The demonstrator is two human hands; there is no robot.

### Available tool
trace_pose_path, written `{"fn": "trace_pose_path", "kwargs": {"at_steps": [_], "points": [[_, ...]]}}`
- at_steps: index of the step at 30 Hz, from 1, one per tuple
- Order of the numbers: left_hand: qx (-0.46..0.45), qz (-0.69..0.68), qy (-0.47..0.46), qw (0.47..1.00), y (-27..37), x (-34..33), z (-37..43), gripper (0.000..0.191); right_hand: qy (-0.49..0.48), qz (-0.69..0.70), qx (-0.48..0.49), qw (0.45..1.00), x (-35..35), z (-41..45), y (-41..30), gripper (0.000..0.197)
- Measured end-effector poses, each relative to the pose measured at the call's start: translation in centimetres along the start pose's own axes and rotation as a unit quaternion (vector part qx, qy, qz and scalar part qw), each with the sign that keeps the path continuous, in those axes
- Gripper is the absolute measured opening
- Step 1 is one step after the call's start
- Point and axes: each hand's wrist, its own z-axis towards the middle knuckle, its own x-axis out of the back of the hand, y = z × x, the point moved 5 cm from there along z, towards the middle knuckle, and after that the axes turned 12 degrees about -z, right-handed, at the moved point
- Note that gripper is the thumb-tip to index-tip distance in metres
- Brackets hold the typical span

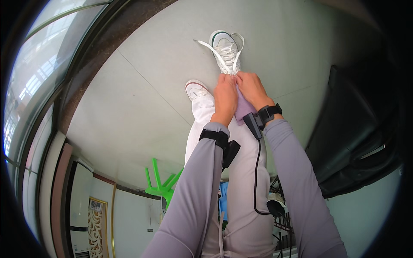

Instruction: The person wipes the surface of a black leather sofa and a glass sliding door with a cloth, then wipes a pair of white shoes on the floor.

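Before me, a white lace-up sneaker (226,53) with a green toe line is on my right foot. Its loose white shoelaces (216,57) lie forward over the upper, one end reaching past the left side, the other curving by the toe. My left hand (225,96) and my right hand (252,88) meet at the top of the lacing, fingertips pinched on the laces; the exact grip is hidden by the fingers. Below them shows a purple sock (244,108). A second white sneaker (196,90), with a red toe line, is on my left foot, farther back.
Pale tiled floor (155,64) surrounds the feet. A green plastic stool (161,188) appears upside down at the lower left. Black leather-like furniture (351,135) stands at right, glass panels (42,74) at left. A black cable (256,180) hangs from my right wrist device (258,121).
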Motion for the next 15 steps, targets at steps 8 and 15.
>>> {"fn": "trace_pose_path", "kwargs": {"at_steps": [8,15], "points": [[-0.043,0.011,-0.010,0.999,1.7,0.7,0.4,0.020,0.067,0.107,0.001,0.992,1.4,-1.1,-0.4,0.013],[-0.104,0.038,0.006,0.994,1.4,1.4,3.0,0.019,0.178,0.114,0.078,0.974,0.9,2.6,-0.4,0.015]]}}
